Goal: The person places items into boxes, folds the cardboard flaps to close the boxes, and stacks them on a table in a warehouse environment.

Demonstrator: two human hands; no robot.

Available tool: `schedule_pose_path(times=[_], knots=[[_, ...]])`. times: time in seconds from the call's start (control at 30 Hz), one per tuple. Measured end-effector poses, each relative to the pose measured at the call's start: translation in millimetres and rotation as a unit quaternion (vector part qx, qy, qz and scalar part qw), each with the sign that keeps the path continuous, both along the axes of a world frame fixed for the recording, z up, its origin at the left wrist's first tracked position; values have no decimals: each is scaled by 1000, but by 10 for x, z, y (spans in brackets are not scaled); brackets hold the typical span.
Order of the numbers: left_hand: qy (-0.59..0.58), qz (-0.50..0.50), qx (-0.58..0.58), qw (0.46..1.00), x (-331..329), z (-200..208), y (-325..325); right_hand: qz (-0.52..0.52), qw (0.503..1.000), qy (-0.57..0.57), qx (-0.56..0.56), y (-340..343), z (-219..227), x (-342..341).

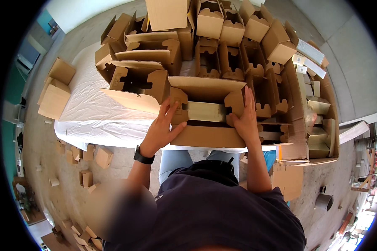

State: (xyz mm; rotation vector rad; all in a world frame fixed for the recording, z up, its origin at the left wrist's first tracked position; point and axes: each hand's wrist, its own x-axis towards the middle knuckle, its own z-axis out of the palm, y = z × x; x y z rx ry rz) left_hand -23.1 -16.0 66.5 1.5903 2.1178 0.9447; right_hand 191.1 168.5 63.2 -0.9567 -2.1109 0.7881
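Open carton (207,137): head view, at the near edge of the white-covered table (86,104), mid-picture, between the 2 hands; its back flap stands up and its front flap leans toward the person.
Pale box (206,111): lies lengthwise low inside the open carton, between the notched end panels.
Left hand (162,129): fingers spread and only lightly bent, lying against the carton's left end, the thumb reaching toward the front flap; nothing is closed in the fist.
Right hand (247,121): fingers long and nearly straight at the carton's right end, the thumb well apart from them at the inner panel; how firmly it presses, I cannot tell.
Dark watch (143,155): around the left wrist.
Neighbouring carton (132,99): open, just left of the open carton, its near flap folded outward.
Large carton (292,152): at the table's right, with many pale packages (318,105) inside.
Floor (125,167): small brown boxes (104,157) lie scattered at left; 1 grey pipe piece (324,202) sits at right.
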Motion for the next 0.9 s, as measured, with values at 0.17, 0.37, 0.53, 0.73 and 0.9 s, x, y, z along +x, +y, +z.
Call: schedule_pose_path(times=[0.17,0.37,0.53,0.73,0.9], knots=[[5,15,-22,1000,-12,7,32,60,997,14,46,181,285,-34],[19,33,-6,999,-38,-73,78,206,970,-120,-53,474,375,324],[-65,35,130,989,-44,-347,106,236,922,-262,158,422,257,553],[-95,-19,144,985,-104,-213,75,269,906,-301,124,299,380,618],[-154,-72,104,980,-242,-202,53,287,917,-276,16,318,444,623]])
